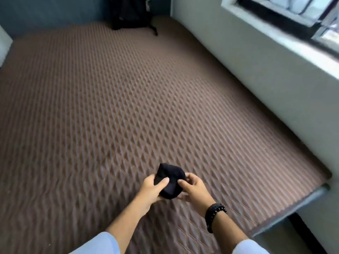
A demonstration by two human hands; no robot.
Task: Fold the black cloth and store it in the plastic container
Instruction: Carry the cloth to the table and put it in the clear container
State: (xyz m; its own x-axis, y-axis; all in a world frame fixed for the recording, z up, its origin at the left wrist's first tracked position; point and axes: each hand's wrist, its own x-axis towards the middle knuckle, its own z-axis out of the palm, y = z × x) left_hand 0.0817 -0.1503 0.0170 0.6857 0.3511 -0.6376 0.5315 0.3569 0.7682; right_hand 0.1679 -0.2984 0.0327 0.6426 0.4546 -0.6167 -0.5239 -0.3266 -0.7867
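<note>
A small black cloth [170, 177] is bunched into a compact bundle just above the brown quilted mattress [128, 98], near its front edge. My left hand [151, 188] grips the bundle's left side, thumb on top. My right hand [195, 188] pinches its right side with thumb and forefinger; a black beaded bracelet sits on that wrist. Both forearms wear light blue sleeves. No plastic container is in view.
A dark backpack [131, 13] leans at the far end of the mattress against the blue wall. A pale wall [247, 74] with a window [293, 13] runs along the right. The bed frame's corner [311, 195] shows at right front.
</note>
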